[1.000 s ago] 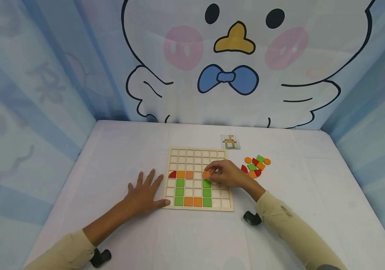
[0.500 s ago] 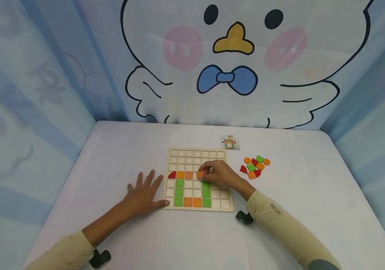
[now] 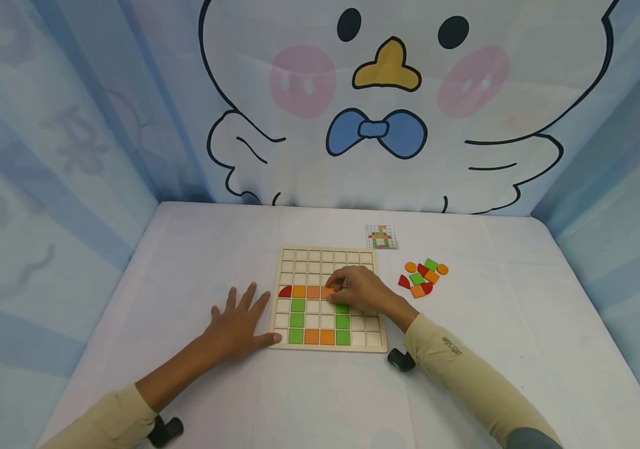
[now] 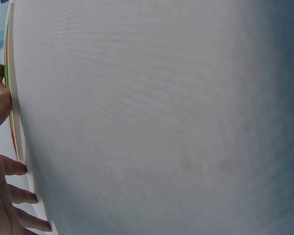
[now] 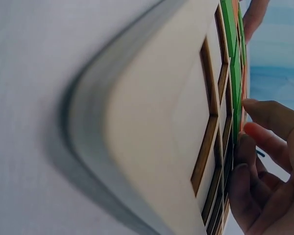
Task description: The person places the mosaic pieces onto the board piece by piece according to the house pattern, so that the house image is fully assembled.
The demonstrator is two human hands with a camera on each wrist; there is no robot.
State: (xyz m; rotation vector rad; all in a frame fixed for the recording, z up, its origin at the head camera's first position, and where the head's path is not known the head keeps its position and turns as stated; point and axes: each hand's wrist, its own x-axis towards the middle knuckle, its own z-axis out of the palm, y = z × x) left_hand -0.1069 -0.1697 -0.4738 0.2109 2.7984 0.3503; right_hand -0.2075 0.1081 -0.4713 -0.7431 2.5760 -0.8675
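On the table lies a wooden grid board (image 3: pixel 382 299), partly filled with coloured tiles. My right hand (image 3: pixel 362 289) is over its middle row, thumb and index finger at an orange square tile (image 3: pixel 327 292) that lies level with its cell. The orange tiles to its left and a red quarter-circle tile (image 3: pixel 285 291) fill the same row. Two columns of green square tiles (image 3: pixel 297 320) stand below, joined at the bottom by two orange squares (image 3: pixel 311 337). My left hand (image 3: pixel 238 325) lies flat with fingers spread, its thumb on the board's lower left corner.
Right of the board lies a loose pile of tiles (image 3: pixel 417 279): orange circles, red quarter-circles, green and orange squares. A small pattern card (image 3: pixel 382 237) lies behind the board on the white tabletop (image 3: pixel 196 243). Curtains enclose the table at the back and sides.
My right hand has moved left with the orange square tile, from above the right green column to the cell beside the other orange tiles, and lowered it there. The left hand stays still.
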